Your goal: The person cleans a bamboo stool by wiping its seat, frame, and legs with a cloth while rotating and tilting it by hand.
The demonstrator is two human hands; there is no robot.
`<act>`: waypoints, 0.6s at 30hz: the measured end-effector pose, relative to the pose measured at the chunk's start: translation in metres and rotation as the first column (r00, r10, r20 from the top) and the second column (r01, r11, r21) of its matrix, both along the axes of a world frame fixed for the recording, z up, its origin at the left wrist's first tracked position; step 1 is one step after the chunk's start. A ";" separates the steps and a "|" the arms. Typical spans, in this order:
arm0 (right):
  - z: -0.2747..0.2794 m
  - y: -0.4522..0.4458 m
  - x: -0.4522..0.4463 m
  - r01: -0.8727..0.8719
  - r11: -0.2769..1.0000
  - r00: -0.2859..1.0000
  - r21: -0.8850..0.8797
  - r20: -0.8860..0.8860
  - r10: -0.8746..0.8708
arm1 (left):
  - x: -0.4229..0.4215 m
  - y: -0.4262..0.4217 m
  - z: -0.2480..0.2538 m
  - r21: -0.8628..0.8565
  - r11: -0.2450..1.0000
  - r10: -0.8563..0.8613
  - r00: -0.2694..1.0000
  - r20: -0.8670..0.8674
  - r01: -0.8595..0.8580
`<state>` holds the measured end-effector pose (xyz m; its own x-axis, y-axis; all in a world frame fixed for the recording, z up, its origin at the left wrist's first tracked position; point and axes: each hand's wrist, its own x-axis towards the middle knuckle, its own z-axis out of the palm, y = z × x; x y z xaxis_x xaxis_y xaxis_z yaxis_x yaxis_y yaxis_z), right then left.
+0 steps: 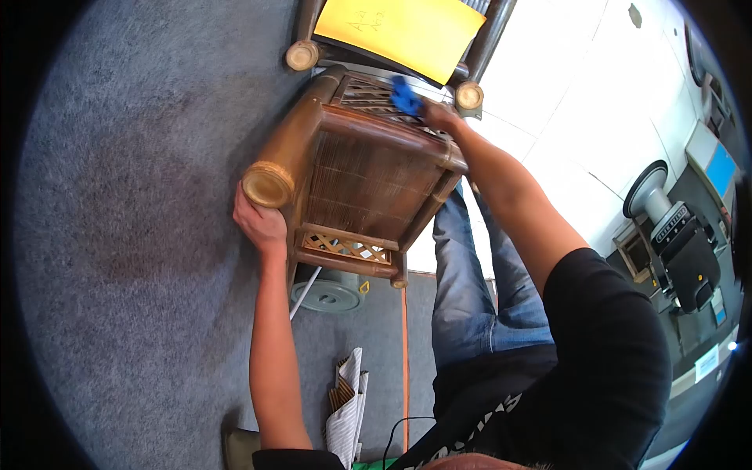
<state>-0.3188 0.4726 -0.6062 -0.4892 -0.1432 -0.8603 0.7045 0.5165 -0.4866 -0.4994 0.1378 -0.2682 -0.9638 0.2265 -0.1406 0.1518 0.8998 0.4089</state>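
Note:
A brown bamboo chair or stool, its exact kind unclear, has thick poles, a slatted panel and lattice strips. My left hand is closed around the cut end of its thick left pole. Blurred by motion, my right hand grips a blue cloth at the upper lattice panel. The fingers of that hand are partly hidden.
Another bamboo piece with a yellow sheet on it stands just beyond. A greenish round lidded bin sits below, near striped cloth on the grey carpet. A black machine is at right.

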 end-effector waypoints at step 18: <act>-0.018 -0.040 -0.059 0.042 0.999 0.996 -0.021 -0.082 -0.043 | 0.002 -0.002 -0.001 -0.055 0.998 0.037 0.999 -0.001 -0.037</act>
<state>-0.3780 0.4323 -0.6241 -0.5643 -0.1371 -0.8141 0.6829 0.4767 -0.5536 -0.4973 0.1359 -0.2692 -0.9713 0.1830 -0.1517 0.1184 0.9259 0.3588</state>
